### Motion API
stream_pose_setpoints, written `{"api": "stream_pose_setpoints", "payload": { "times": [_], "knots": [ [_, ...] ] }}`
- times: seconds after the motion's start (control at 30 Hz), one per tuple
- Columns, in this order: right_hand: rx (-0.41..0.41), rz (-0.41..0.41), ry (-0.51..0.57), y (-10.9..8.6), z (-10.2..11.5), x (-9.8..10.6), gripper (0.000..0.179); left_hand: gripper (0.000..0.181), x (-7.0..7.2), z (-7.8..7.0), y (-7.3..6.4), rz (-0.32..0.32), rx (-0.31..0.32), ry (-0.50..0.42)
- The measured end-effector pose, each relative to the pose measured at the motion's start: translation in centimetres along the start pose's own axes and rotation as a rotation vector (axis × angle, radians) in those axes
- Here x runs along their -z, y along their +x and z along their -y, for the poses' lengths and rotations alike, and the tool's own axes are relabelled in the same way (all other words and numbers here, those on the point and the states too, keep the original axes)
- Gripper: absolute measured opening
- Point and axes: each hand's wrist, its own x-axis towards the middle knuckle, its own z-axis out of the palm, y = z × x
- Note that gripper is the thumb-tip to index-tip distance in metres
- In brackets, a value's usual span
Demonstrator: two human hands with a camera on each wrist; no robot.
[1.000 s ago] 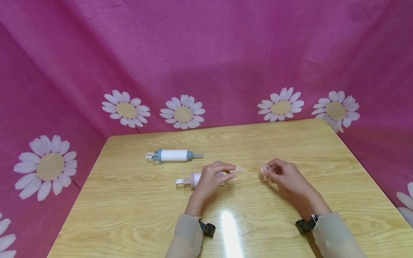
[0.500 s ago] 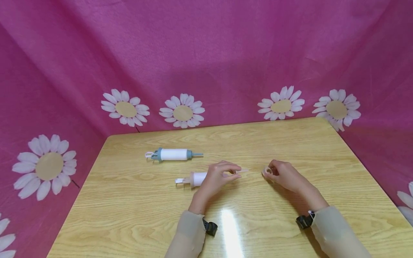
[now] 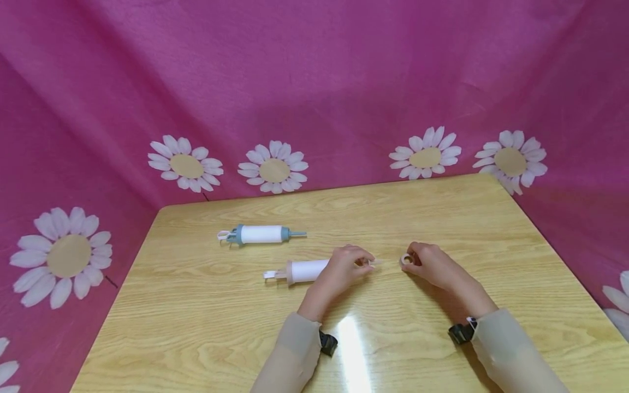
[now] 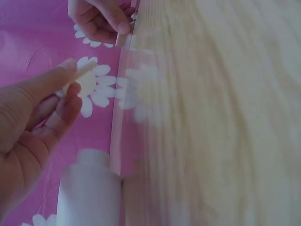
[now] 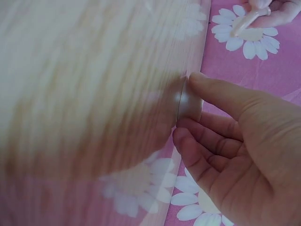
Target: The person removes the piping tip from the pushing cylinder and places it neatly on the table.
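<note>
Thumb and fingers of my left hand (image 3: 344, 267) pinch a thin, pale, pointed nozzle (image 4: 81, 73), its tip toward the right hand. Across a short gap, my right hand (image 3: 434, 267) grips a small beige ring (image 3: 405, 260) by its side; in the right wrist view the ring (image 5: 190, 103) sits against the table surface. Left of and partly behind the left hand lies a syringe-shaped dispenser (image 3: 307, 271) with a white barrel and beige end fittings. The hand hides its front end in the head view.
A second syringe-shaped dispenser (image 3: 260, 234), with blue-grey fittings and a thin tip, lies farther back on the wooden table (image 3: 196, 327). Behind the table hangs a magenta cloth (image 3: 334, 82) printed with daisies.
My left hand has moved right with the nozzle, closer to the ring, uncovering more of the beige dispenser's barrel. The right hand has turned the ring slightly and stays nearly in place.
</note>
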Motion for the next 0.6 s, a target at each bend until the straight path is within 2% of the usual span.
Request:
{"api": "stream_pose_setpoints", "payload": {
  "times": [0.27,0.43,0.6],
  "knots": [
    [0.019,-0.025,0.005,0.0,-0.2,-0.2,0.021,0.013,-0.6,-0.1,1.1,0.059,0.044,0.078],
    [0.058,-0.056,0.01,-0.1,-0.3,-0.2,0.02,0.011,-0.9,-0.3,1.4,0.071,0.065,0.116],
    [0.05,-0.055,0.007,-0.3,-0.3,0.0,0.021,0.014,-1.1,-0.6,1.6,0.087,0.074,0.186]
  ]
}}
